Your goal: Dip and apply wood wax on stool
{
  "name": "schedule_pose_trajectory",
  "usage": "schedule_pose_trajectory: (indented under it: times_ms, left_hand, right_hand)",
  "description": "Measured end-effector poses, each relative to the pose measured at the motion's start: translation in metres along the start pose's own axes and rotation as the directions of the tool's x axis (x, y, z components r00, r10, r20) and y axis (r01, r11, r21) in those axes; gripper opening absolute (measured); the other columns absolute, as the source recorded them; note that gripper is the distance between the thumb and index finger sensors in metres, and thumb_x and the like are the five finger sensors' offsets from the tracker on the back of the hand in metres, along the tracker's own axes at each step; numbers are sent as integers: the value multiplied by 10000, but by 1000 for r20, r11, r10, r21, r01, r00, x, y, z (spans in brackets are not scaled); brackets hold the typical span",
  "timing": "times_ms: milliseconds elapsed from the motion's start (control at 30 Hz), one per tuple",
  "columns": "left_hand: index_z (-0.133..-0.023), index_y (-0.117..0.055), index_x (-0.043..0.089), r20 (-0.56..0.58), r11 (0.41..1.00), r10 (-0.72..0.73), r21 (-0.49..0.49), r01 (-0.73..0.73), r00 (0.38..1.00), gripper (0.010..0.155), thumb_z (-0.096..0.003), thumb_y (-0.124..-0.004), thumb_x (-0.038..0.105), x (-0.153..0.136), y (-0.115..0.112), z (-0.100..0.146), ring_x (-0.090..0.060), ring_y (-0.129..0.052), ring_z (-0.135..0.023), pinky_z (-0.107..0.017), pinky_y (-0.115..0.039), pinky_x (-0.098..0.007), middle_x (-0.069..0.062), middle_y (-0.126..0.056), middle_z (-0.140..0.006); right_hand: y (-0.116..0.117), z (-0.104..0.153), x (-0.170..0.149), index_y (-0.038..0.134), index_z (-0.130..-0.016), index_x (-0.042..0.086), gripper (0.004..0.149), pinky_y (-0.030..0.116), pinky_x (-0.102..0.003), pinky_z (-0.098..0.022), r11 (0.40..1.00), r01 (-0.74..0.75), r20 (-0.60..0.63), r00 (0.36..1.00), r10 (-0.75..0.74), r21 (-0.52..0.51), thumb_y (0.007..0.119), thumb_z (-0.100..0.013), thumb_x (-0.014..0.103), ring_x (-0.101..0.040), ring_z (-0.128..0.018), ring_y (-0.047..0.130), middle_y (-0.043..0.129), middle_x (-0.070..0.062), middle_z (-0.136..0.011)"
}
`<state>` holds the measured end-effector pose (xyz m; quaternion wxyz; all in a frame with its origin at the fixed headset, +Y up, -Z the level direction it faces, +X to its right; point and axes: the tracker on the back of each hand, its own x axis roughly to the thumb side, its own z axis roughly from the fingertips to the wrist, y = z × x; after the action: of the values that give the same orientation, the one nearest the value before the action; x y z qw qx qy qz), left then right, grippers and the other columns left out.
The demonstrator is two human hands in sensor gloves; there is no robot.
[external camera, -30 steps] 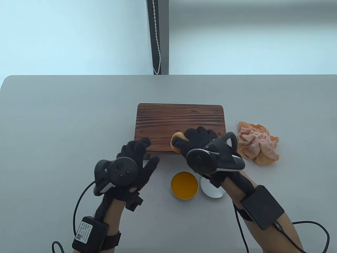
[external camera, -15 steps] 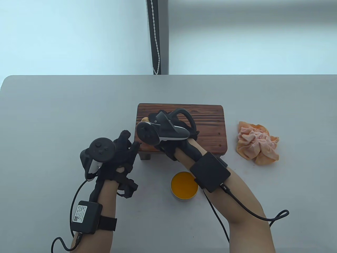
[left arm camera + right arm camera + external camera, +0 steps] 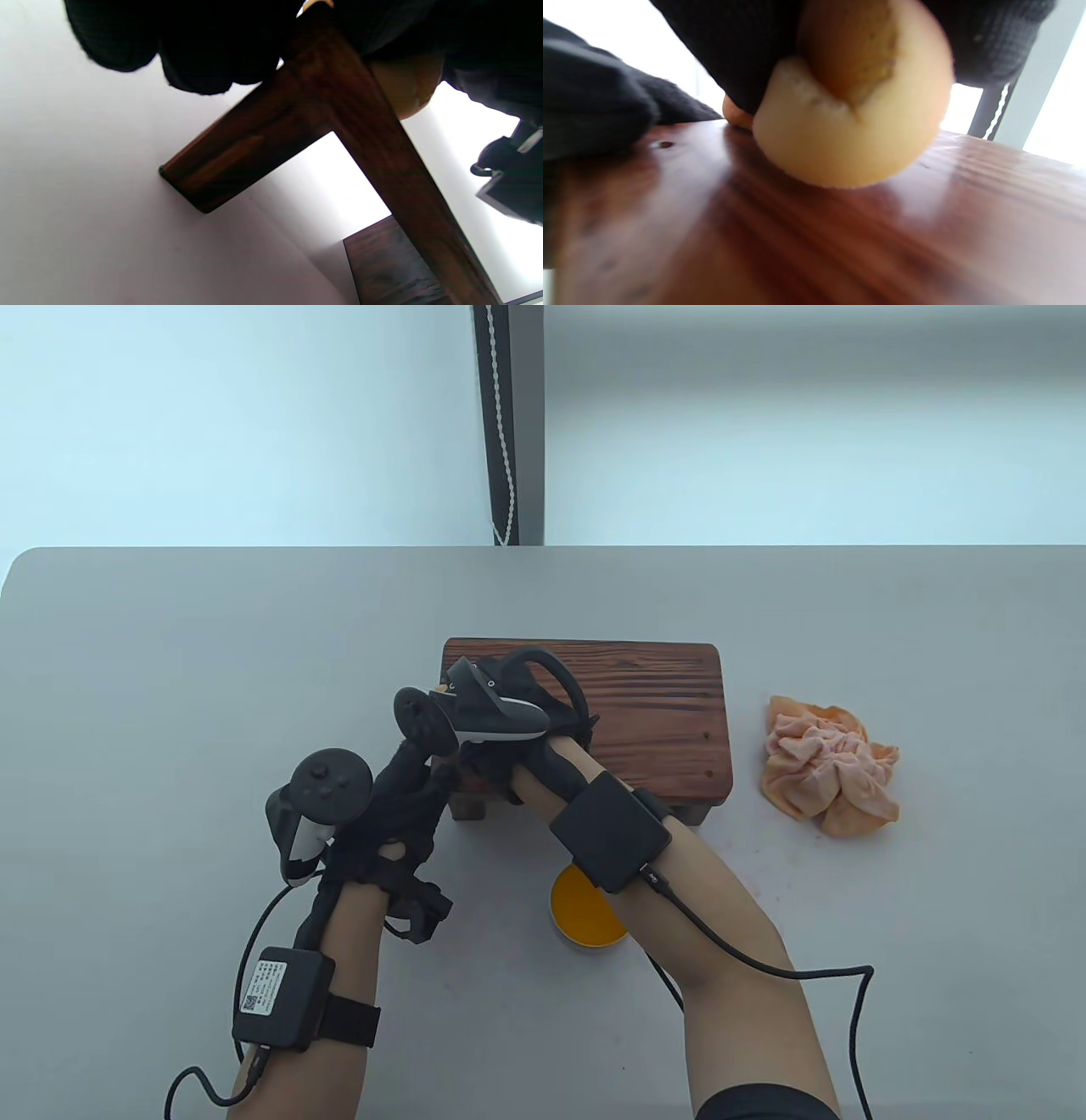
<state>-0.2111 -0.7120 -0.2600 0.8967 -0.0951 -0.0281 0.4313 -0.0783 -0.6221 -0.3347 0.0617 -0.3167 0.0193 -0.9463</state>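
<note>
I had the sponge [image 3: 852,123] pinched in my right hand [image 3: 501,704], the gloved fingers [image 3: 742,46] curled round its upper part so the rounded, wax-smeared face pointed down onto the stool [image 3: 653,712]. The sponge was touching the seat at the near left part of the top, close to the left edge. My left hand [image 3: 399,806] was at the stool's near left corner, above the leg [image 3: 237,148]; its fingers looked draped against the edge to brace it, though I could not tell how firmly they curled. The tin of wax [image 3: 581,916] sat on the table [image 3: 170,661] just near of the stool, partly under my right forearm, and the rag [image 3: 827,768] lay well off to the right. To do this stroke well, I judged I should keep the sponge flat enough that the waxed face, not my fingertips, met the wood, and draw it along the grain toward the right in long overlapping passes with even pressure. The bracing hand mattered, since a light stool could skid. I also had to mind my forearm above the open tin.
</note>
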Motion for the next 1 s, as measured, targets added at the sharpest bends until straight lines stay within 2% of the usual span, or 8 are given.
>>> schedule_pose_trajectory:
  times_ms: [167, 233, 300, 467, 600, 733, 900, 1000]
  left_hand:
    - [-1166, -467, -101, -1, 1000, -7, -3, 7, 1000, 796, -603, -705, 408, 1, 0, -1, -494, -874, -775, -581, -732, -725, -328, -808, -957]
    - [-1167, -466, -94, -4, 1000, -2, -3, 2, 1000, 794, -603, -705, 410, 1, 0, -1, -492, -873, -777, -583, -731, -725, -324, -807, -959]
    - [-1169, -463, -97, -7, 1000, -9, 1, 9, 1000, 795, -603, -704, 407, 3, -1, 0, -497, -870, -776, -582, -727, -729, -334, -802, -960]
    - [-1169, -454, -104, -6, 1000, -30, -1, 30, 1000, 793, -606, -692, 402, 4, -1, 0, -499, -862, -783, -586, -722, -732, -336, -793, -964]
    - [-1170, -454, -102, -12, 999, -39, -10, 39, 999, 791, -607, -690, 400, 5, 0, -1, -503, -858, -793, -591, -717, -735, -330, -794, -968]
    - [-1170, -453, -101, -10, 999, -32, -16, 32, 999, 790, -608, -692, 399, 4, 0, -1, -508, -854, -796, -591, -714, -738, -333, -789, -971]
    - [-1174, -443, -105, -36, 999, 1, -43, -3, 999, 803, -611, -692, 411, 3, -1, -1, -512, -843, -804, -600, -703, -743, -324, -788, -958]
    - [-1173, -445, -106, -32, 999, -14, -32, 13, 999, 800, -611, -687, 410, 4, -1, -1, -512, -843, -805, -598, -704, -742, -323, -788, -958]
  right_hand:
    - [-1, 1, -4, 910, -891, 201, 414, 878, -637, -463, 994, -106, 10, 994, 106, 12, 959, -483, 246, -418, -610, 1030, 1013, -240, -777]
    - [-6, 10, 1, 923, -882, 170, 418, 881, -639, -459, 990, -116, 62, 992, 112, 78, 974, -474, 242, -415, -592, 1036, 1022, -249, -755]
    - [-9, 14, 8, 926, -885, 167, 418, 887, -630, -457, 990, -107, 94, 991, 98, 95, 975, -479, 252, -407, -589, 1039, 1022, -244, -754]
    - [-3, 5, 6, 942, -856, 236, 374, 893, -620, -450, 997, -80, 29, 996, 80, -7, 969, -483, 255, -400, -578, 1046, 1031, -229, -750]
    - [-2, 1, 0, 920, -876, 212, 385, 899, -617, -441, 975, -219, 30, 975, 218, 22, 943, -493, 235, -400, -566, 1051, 1034, -235, -747]
    - [-9, 17, 7, 940, -868, 149, 397, 907, -614, -433, 980, -175, 108, 980, 166, 90, 967, -481, 236, -391, -543, 1060, 1045, -246, -712]
    - [-2, 13, 5, 944, -856, 220, 370, 913, -600, -430, 987, -158, 47, 986, 159, -14, 953, -486, 240, -381, -539, 1066, 1049, -228, -716]
    - [-1, 11, -4, 930, -867, 208, 377, 912, -602, -428, 983, -185, 10, 983, 185, 2, 942, -492, 233, -381, -537, 1064, 1046, -232, -716]
